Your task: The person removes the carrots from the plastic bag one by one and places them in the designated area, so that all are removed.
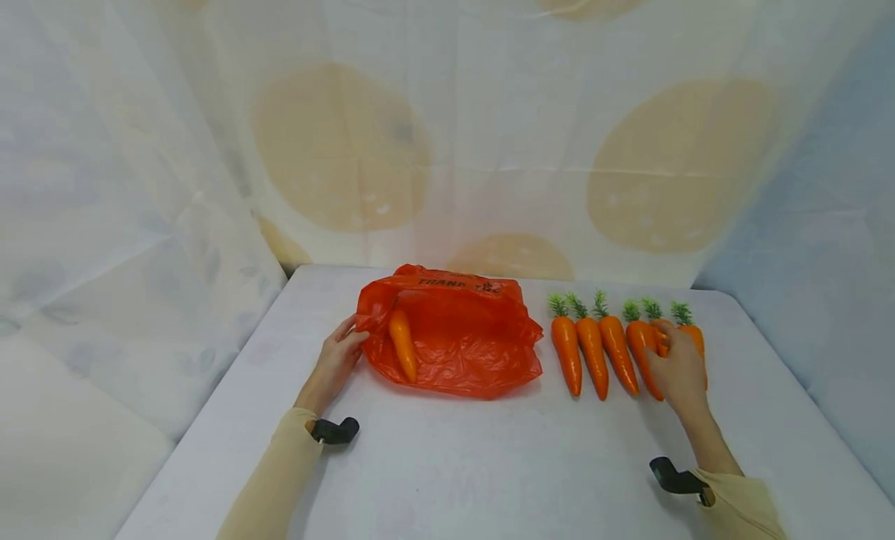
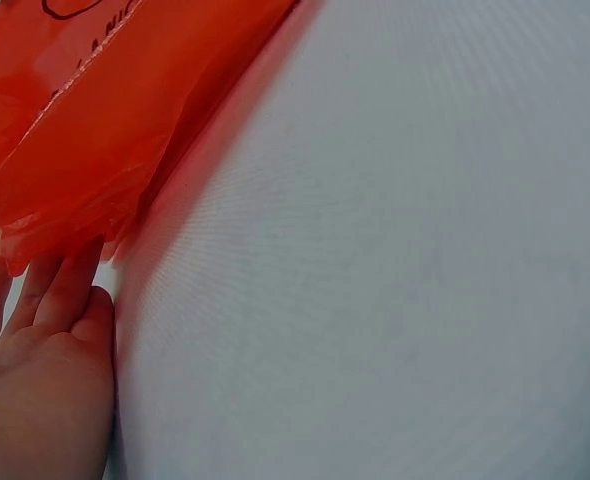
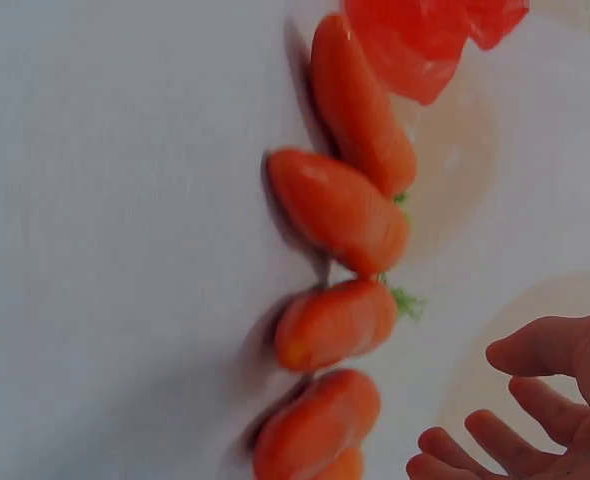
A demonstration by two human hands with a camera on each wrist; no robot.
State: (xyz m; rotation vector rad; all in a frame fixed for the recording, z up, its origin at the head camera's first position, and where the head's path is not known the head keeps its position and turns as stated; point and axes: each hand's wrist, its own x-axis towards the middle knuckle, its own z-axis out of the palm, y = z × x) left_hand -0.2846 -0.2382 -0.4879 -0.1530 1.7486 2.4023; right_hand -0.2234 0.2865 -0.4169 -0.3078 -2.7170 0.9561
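My left hand (image 1: 338,361) pinches the left edge of a red plastic bag (image 1: 482,353), which lies on its side with its mouth facing me. In the left wrist view, the fingers (image 2: 70,290) go behind the bag's edge. One orange carrot (image 1: 402,344) with no visible leaves rests inside at the left. My right hand (image 1: 681,369) is over the right part of a row of carrots (image 1: 593,353) with green tops, partly covering two of them. From the right wrist, its thumb and fingers look spread, with nothing between them and a gap to the carrots (image 3: 335,325).
A white table (image 1: 447,462) bears the bag and the carrots. Behind it hangs a pale cloth (image 1: 489,136) with large tan spots, and further cloths enclose the left and right sides. Both wrists carry a small black device (image 1: 336,431).
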